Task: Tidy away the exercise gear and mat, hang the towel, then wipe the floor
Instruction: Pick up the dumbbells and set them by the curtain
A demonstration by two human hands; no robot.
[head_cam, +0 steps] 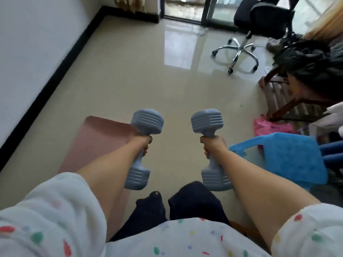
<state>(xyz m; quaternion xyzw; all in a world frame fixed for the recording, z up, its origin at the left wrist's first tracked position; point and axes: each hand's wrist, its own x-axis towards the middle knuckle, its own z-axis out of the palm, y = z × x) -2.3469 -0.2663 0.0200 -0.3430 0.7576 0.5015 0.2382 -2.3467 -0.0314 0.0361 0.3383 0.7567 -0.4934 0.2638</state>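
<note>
Left hand (143,143) gripping a grey dumbbell (143,147), right hand (213,145) gripping another dumbbell (211,147), pink mat (96,141) on shiny floor (148,80)

There is one view only, worn on the person's head, tilted forward and down over the chest. It sits close above the left hand (143,143) and right hand (213,145) (wide-angle, edges bent), with floor (148,80) stretching beyond them.
</note>
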